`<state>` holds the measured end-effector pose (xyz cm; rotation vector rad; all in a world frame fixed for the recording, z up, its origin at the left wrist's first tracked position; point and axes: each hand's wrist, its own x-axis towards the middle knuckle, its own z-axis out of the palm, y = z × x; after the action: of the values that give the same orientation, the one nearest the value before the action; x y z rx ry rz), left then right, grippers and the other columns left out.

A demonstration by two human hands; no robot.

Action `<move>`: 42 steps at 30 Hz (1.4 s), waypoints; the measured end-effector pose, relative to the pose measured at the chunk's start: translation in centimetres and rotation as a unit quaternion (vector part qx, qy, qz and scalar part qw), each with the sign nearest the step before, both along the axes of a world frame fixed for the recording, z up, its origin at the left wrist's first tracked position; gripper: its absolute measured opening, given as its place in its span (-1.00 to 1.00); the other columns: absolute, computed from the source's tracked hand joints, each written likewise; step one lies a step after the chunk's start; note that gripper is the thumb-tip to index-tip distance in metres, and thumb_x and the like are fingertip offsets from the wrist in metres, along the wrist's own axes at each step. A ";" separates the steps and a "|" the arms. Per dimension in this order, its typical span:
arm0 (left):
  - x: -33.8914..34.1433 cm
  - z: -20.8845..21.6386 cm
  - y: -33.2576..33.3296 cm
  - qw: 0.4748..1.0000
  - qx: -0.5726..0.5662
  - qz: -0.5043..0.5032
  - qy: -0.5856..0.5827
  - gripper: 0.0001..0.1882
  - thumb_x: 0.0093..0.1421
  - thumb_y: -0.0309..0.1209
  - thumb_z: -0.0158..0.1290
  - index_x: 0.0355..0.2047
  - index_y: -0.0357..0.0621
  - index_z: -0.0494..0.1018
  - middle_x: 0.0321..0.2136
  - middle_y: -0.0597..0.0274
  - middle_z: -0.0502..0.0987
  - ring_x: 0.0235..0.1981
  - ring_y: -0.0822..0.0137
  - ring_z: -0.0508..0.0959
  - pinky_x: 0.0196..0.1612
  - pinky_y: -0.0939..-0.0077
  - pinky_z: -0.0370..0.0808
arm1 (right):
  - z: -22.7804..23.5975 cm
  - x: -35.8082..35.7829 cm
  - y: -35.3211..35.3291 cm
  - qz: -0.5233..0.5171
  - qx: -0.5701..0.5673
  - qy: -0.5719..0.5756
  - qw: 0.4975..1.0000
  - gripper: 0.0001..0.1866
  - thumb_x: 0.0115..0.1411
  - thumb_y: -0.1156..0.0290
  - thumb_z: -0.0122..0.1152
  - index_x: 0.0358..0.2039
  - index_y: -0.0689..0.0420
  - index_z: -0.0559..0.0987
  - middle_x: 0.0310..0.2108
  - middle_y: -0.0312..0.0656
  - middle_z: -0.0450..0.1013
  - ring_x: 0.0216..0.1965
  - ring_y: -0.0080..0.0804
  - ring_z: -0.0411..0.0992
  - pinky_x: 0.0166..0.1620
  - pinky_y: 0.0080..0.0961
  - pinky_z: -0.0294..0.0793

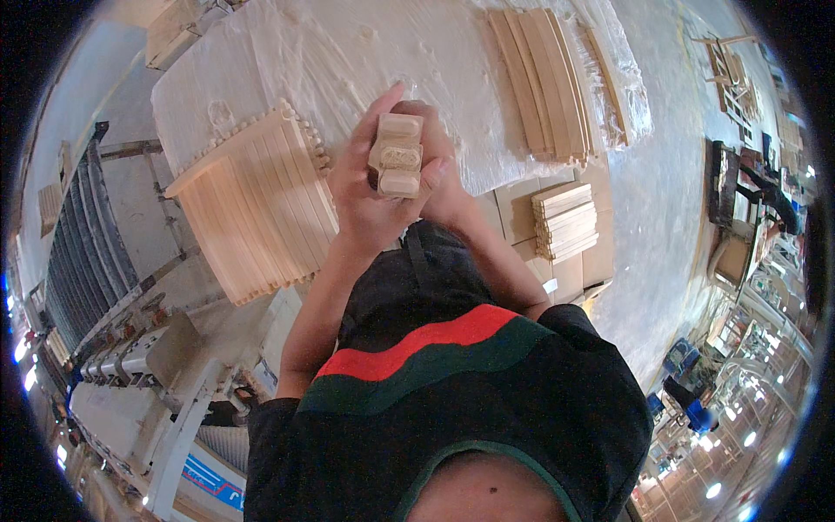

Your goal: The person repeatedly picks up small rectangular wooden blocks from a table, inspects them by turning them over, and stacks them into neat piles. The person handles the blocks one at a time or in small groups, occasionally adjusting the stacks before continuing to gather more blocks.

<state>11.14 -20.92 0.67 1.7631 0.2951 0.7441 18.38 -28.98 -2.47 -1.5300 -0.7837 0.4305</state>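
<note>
Between my left hand and my right hand is a small stack of three wooden slats, seen end-on. Their pale ends have rounded edges and point toward me; the middle one looks rougher. My left fingers wrap the stack's left side, and my right hand closes round its right side. The rest of the slats' length is hidden behind the ends. Below them stretches a plastic-wrapped surface. Just left of my left hand lies a wide row of wooden slats with knobbed ends.
Long curved wooden strips lie at the far right of the wrapped surface. A short stack of slats rests on cardboard near my right elbow. A machine stands at lower left. Other people are far off right.
</note>
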 end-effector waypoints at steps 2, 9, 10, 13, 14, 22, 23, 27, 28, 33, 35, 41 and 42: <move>0.1 0.3 -0.1 1.000 0.008 0.000 0.014 -0.32 -0.02 -0.43 0.30 0.11 -0.28 0.31 0.10 0.10 0.40 0.05 0.31 0.44 0.08 0.41 0.40 | 0.0 0.3 -0.2 0.005 0.009 -0.042 0.999 -0.34 -0.16 0.30 0.42 -0.04 0.19 0.36 -0.13 -0.01 0.36 -0.07 -0.01 0.39 -0.03 -0.20 0.37; 0.3 -0.3 0.4 0.999 -0.043 0.003 -0.023 -0.39 0.07 -0.54 0.19 0.16 -0.26 0.30 -0.12 0.15 0.55 -0.23 0.42 0.56 -0.14 0.56 0.50 | 2.0 3.9 -2.6 0.167 -0.016 -0.051 0.985 -0.30 -0.08 0.44 0.34 0.13 0.23 0.33 0.08 0.05 0.34 0.14 -0.02 0.31 0.18 -0.25 0.24; 0.2 -0.4 0.6 0.998 -0.059 -0.004 -0.027 -0.39 0.07 -0.55 0.19 0.16 -0.26 0.30 -0.10 0.15 0.55 -0.23 0.42 0.57 -0.14 0.56 0.50 | 2.5 4.6 -3.0 0.199 -0.025 -0.047 0.979 -0.32 -0.04 0.48 0.31 0.15 0.22 0.34 0.10 0.05 0.35 0.17 -0.04 0.30 0.20 -0.27 0.23; 0.0 -0.9 0.4 0.999 -0.026 -0.029 -0.037 -0.37 0.05 -0.54 0.22 0.16 -0.23 0.31 -0.05 0.09 0.53 -0.21 0.41 0.58 -0.14 0.55 0.51 | 1.7 6.9 -3.8 0.266 -0.058 -0.013 0.962 -0.43 -0.01 0.67 0.17 0.09 0.29 0.41 0.15 0.06 0.33 0.19 -0.19 0.30 0.19 -0.34 0.25; -0.1 -0.8 0.5 0.997 -0.050 -0.046 -0.027 -0.38 0.07 -0.56 0.20 0.16 -0.27 0.29 0.02 0.07 0.47 -0.10 0.37 0.52 -0.05 0.50 0.46 | 1.7 7.3 -3.7 0.269 -0.061 -0.025 0.961 -0.50 0.00 0.76 0.16 0.02 0.28 0.47 0.09 -0.02 0.39 0.15 -0.27 0.33 0.20 -0.37 0.24; 0.0 -0.2 1.2 0.994 -0.073 -0.079 0.001 -0.29 -0.01 -0.57 0.26 0.19 -0.16 0.28 0.06 0.06 0.46 -0.02 0.30 0.55 -0.04 0.51 0.48 | -1.1 7.5 -1.7 0.171 0.082 0.109 0.976 -0.53 -0.16 0.52 0.51 -0.21 0.18 0.49 -0.19 -0.24 0.46 -0.07 -0.43 0.42 0.06 -0.45 0.37; 0.0 -0.1 1.4 0.994 -0.072 -0.082 -0.004 -0.29 -0.01 -0.57 0.26 0.19 -0.16 0.28 0.06 0.06 0.46 -0.01 0.29 0.54 -0.03 0.51 0.48 | -1.8 7.5 -1.5 0.184 0.105 0.126 0.969 -0.51 -0.19 0.53 0.53 -0.21 0.17 0.48 -0.19 -0.25 0.44 -0.08 -0.43 0.41 0.05 -0.46 0.37; 0.1 -0.1 1.7 0.990 -0.110 -0.089 -0.010 -0.28 -0.01 -0.56 0.26 0.19 -0.17 0.27 0.08 0.07 0.44 0.04 0.27 0.51 0.05 0.46 0.43 | -3.6 6.3 -0.7 0.161 0.157 0.221 0.949 -0.47 -0.19 0.44 0.57 -0.20 0.17 0.47 -0.23 -0.26 0.40 -0.15 -0.46 0.40 0.00 -0.47 0.37; 0.0 -0.1 1.8 0.987 -0.129 -0.090 -0.006 -0.28 -0.01 -0.56 0.26 0.19 -0.17 0.27 0.09 0.07 0.43 0.05 0.26 0.50 0.08 0.44 0.41 | -3.6 6.0 -0.7 0.160 0.139 0.212 0.954 -0.45 -0.18 0.42 0.56 -0.16 0.18 0.47 -0.19 -0.24 0.41 -0.13 -0.43 0.40 0.01 -0.46 0.38; -0.1 -0.6 3.6 0.988 -0.074 -0.131 -0.021 -0.20 -0.03 -0.49 0.30 0.23 -0.23 0.20 0.16 -0.01 0.34 0.13 0.26 0.41 0.19 0.40 0.28 | -0.7 5.1 -0.4 0.189 -0.021 0.016 0.982 -0.31 -0.09 0.35 0.49 0.06 0.22 0.42 0.01 -0.12 0.42 0.02 -0.33 0.40 0.04 -0.38 0.40; -0.1 -0.7 3.8 0.983 -0.125 -0.132 -0.039 -0.11 -0.06 -0.42 0.33 0.26 -0.24 0.13 0.19 -0.08 0.30 0.16 0.26 0.37 0.20 0.40 0.26 | -0.3 5.0 -0.9 0.208 -0.066 0.051 0.974 -0.33 -0.07 0.46 0.42 0.10 0.17 0.41 0.04 -0.09 0.44 0.05 -0.28 0.43 0.04 -0.36 0.42; 0.1 -0.6 3.5 0.977 -0.170 -0.116 -0.062 0.09 -0.15 -0.29 0.37 0.32 -0.26 -0.02 0.19 -0.23 0.24 0.15 0.25 0.37 0.10 0.45 0.36 | 1.3 5.3 -0.5 0.200 -0.108 0.003 0.974 -0.57 0.04 0.53 0.34 -0.04 0.21 0.49 -0.07 -0.13 0.47 -0.08 -0.40 0.46 -0.04 -0.47 0.44; 0.1 -0.7 3.5 0.978 -0.163 -0.104 -0.072 0.08 -0.14 -0.28 0.37 0.31 -0.27 -0.01 0.19 -0.23 0.24 0.14 0.25 0.39 0.07 0.46 0.38 | 0.9 5.2 -0.6 0.189 -0.105 -0.004 0.976 -0.57 0.03 0.52 0.36 -0.05 0.20 0.49 -0.08 -0.13 0.47 -0.08 -0.38 0.46 -0.04 -0.46 0.43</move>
<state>11.21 -17.42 -0.02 1.3968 0.1241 0.6289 23.58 -29.58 -1.61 -1.5774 -1.0679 0.8114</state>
